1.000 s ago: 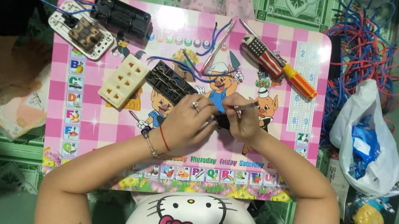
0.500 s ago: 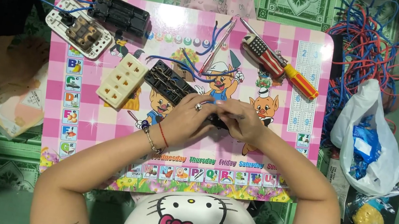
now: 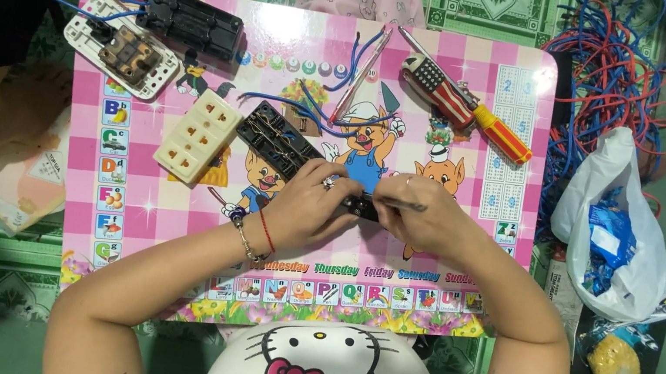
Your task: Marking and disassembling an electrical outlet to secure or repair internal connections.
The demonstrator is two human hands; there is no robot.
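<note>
gripping a small black part [image 3: 362, 207] at frame centre, the left hand [image 3: 309, 203] steadies it while the right hand [image 3: 417, 215] pinches a thin tool to its end. just beyond, a black socket base [image 3: 276, 142] trails blue wires; a cream socket [image 3: 198, 137] lies left; screwdrivers [image 3: 464, 105] rest upper right.

Pink checked table [image 3: 534, 76]; cream socket [image 3: 198, 137]; red-blue wires [image 3: 622, 76].

A white plastic bag [image 3: 619, 230] with blue packets inside lies right of the table; below it, a dark flat package [image 3: 619, 362] holding something yellow; a pale printed packet [image 3: 17, 179] rests far left
</note>
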